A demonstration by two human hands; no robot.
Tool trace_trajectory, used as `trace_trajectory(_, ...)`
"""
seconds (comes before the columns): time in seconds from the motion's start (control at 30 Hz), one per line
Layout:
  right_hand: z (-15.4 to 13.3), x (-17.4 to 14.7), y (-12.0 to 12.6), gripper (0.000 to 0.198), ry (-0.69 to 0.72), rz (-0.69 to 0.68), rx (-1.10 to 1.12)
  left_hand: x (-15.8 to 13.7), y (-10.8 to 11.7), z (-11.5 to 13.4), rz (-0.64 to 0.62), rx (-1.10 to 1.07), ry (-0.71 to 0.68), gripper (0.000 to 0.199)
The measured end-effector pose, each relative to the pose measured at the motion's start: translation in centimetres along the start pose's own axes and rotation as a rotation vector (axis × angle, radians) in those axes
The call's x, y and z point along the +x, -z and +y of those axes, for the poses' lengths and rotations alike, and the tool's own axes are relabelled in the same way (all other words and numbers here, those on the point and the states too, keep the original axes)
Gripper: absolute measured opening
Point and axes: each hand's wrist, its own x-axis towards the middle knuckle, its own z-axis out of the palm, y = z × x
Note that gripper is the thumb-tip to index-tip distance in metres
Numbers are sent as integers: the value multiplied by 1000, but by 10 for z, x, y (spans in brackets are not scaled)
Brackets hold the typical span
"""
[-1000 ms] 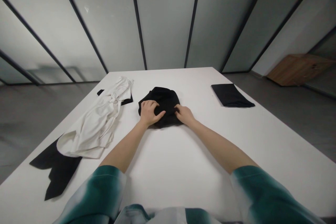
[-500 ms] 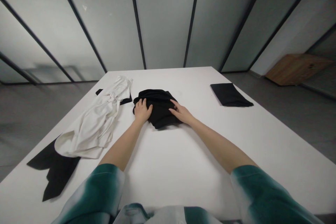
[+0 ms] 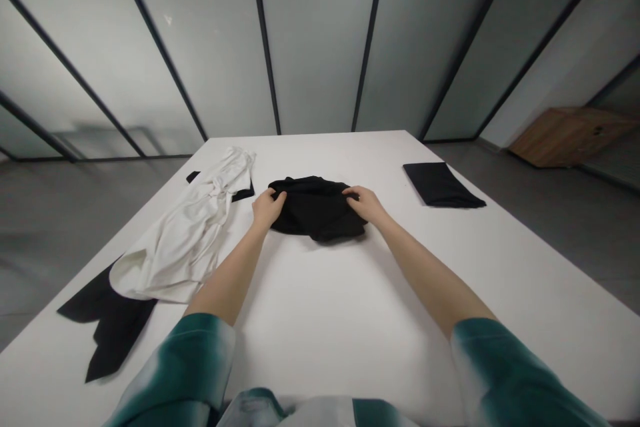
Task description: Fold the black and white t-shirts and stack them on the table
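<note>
A bunched black garment (image 3: 320,210) lies across the middle of the white table. At its left edge, my left hand (image 3: 267,207) pinches the cloth between thumb and fingers. My right hand (image 3: 364,203) grips the upper right edge in the same way. The fabric is spread between both hands, with a loose fold along its far side and a corner hanging toward me at the lower right. Its exact kind of garment I cannot make out.
Left of my hands, a crumpled white garment (image 3: 183,240) lies over black clothing (image 3: 117,330) on the white table (image 3: 320,320). A folded black cloth (image 3: 440,185) rests at the right. Frosted glass panels (image 3: 317,40) stand behind the table; a wooden cabinet (image 3: 565,137) is far right.
My hands have moved from resting on the black garment to gripping its two side edges. The garment is spread wider and has shifted slightly right.
</note>
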Motion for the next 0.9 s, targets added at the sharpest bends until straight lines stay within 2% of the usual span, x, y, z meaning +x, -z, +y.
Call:
trace_trajectory(0.13,5,27,33,36,126,-32,-57,28,27,12,42,-249,-2,29)
trace_trajectory(0.23,5,54,61,35,147,-9,-143,59,53,23,123,-265,-53,27)
trace_trajectory(0.3,5,74,78,35,121,129,-190,78,70,26,233,-234,-55,28)
trace_trajectory(0.37,7,89,93,36,95,333,-203,93,81,24,365,-211,-20,26)
trace_trajectory(0.43,9,99,104,39,72,500,-180,100,84,17,451,-191,36,16)
trace_trajectory(0.47,9,101,106,39,60,541,-158,100,82,13,472,-171,53,11)
trace_trajectory(0.53,5,99,105,36,35,536,-107,92,72,10,478,-109,22,24)
trace_trajectory(0.63,-12,88,91,24,20,409,-5,65,50,22,348,-39,-209,36)
trace_trajectory(0.7,-30,79,78,18,32,302,78,42,35,42,140,-49,-413,40)
trace_trajectory(0.77,-48,69,68,16,40,194,176,23,21,64,-70,-58,-597,55)
trace_trajectory(0.83,-63,60,64,13,18,112,303,9,9,81,-219,-40,-709,78)
trace_trajectory(0.9,-70,52,68,9,-33,87,447,2,-1,87,-334,30,-735,97)
